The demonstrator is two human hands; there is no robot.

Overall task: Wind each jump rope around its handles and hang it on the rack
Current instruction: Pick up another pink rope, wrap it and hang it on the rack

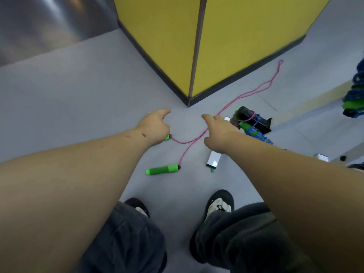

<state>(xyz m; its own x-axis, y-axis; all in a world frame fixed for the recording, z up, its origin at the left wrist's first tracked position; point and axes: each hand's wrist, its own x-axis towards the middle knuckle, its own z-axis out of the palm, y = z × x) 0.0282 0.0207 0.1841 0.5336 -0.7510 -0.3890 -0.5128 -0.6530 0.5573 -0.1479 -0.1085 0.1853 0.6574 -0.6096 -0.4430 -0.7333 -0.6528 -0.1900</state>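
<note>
Pink jump rope (pixel 199 137) strewn across grey floor (pixel 78 99), unwound; far loop lying beside the dark base edge of yellow block (pixel 236 46); one green handle (pixel 163 169) flat on floor ahead of the shoes (pixel 218 205); second green handle (pixel 167 137) clenched in left hand (pixel 155 128), only its tip visible; cord running up into right hand (pixel 217 133), fingers hidden behind the back of the hand, grip on cord cannot be confirmed. Beyond right hand: black stand (pixel 254 119) with wound blue rope (pixel 256 133) against it. White bar (pixel 213 159) on floor below right wrist. More wound ropes (pixel 354 95) at right frame edge.
</note>
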